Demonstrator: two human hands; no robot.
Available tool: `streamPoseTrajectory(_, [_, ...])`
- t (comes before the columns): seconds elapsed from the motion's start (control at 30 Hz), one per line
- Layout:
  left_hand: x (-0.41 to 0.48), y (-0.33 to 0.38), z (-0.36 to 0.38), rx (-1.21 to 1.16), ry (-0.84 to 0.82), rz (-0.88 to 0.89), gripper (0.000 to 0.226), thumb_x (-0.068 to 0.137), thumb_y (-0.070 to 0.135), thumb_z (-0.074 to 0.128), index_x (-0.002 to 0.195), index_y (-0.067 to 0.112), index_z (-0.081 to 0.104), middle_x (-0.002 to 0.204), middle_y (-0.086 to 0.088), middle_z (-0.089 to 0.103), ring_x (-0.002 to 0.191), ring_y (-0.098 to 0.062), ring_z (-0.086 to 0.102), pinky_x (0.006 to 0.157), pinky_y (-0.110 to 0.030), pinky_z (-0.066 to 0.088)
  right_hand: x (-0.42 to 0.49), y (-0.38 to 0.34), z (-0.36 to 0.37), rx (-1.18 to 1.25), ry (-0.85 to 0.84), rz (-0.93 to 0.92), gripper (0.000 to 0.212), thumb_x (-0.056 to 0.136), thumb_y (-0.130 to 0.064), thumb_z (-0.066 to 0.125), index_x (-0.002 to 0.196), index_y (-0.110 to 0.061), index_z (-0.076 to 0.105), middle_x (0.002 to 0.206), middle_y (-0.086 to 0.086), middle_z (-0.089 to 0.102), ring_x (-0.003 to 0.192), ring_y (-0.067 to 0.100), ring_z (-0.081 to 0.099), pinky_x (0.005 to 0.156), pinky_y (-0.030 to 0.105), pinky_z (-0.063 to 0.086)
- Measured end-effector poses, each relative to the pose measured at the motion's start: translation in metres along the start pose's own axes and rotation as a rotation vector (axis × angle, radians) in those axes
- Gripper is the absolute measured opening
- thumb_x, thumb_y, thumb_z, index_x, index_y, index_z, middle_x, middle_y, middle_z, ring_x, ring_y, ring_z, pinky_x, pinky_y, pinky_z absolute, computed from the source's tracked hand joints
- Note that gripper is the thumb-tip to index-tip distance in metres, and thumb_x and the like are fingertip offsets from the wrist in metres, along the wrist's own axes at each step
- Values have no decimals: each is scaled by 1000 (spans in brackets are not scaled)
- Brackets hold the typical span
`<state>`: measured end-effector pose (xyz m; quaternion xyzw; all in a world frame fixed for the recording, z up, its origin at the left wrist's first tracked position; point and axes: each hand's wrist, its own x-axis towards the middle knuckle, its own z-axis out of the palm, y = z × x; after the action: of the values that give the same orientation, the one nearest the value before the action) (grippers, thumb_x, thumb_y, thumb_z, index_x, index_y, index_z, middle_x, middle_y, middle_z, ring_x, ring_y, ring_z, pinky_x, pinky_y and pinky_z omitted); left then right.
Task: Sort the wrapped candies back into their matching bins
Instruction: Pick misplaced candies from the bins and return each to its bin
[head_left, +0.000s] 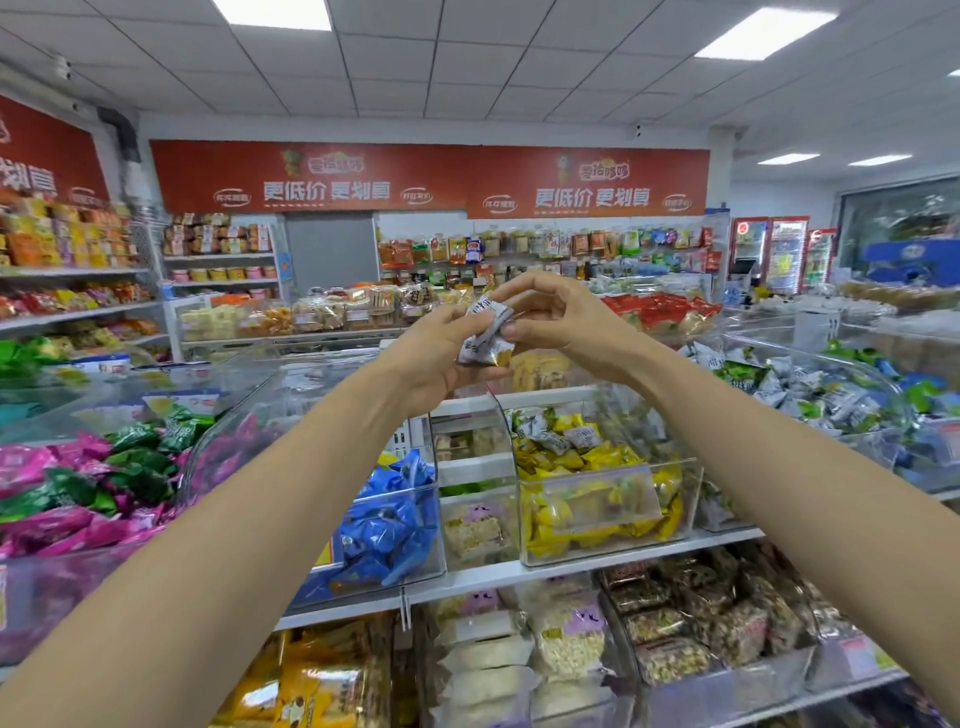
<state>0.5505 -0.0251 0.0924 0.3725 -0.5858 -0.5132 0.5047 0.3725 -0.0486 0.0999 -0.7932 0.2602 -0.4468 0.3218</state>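
Both my hands are raised at chest height above the candy display. My left hand (434, 358) grips a few white and silver wrapped candies (483, 348), one with a gold end. My right hand (550, 322) pinches the top candy (493, 312) of that bunch between thumb and fingers. Below them stands a clear bin of yellow candies (597, 499) with a few white-wrapped ones (582, 435) on top. A clear bin of blue candies (389, 530) sits to its left. At the right, a big bin (810, 395) holds white, green and blue wrapped candies.
A large bin of pink and green candies (88, 483) fills the left. A narrow bin of pale nougat bars (475, 525) stands between the blue and yellow bins. Lower shelf bins (675, 639) hold nut bars and puffed snacks. Store shelves and fridges line the back.
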Motion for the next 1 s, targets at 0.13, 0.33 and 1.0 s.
streamPoseTrajectory(0.13, [1,-5,-12,114,78,55,33,94,16,62,123,8,48,130,-20,52,83,-24,65,55,-26,58,1,15,-7,-24,42,88,17,92,-8,61,109,-7,66,106,9,69,100,23,67,83,34,58])
streamPoseTrajectory(0.33, [0,-10,-21,299,7,102,32,90,18,68,119,20,54,120,-18,57,59,-18,66,63,-26,59,-3,86,-25,-673,-202,480,22,93,-17,61,113,-8,65,109,4,67,97,21,65,79,26,55])
streamPoseTrajectory(1.0, [50,-8,7,392,-41,78,56,87,20,70,136,6,46,121,-13,61,73,-14,68,76,-35,60,23,71,-47,-748,-502,358,37,83,-22,70,118,-21,59,89,-9,59,83,13,58,72,25,44])
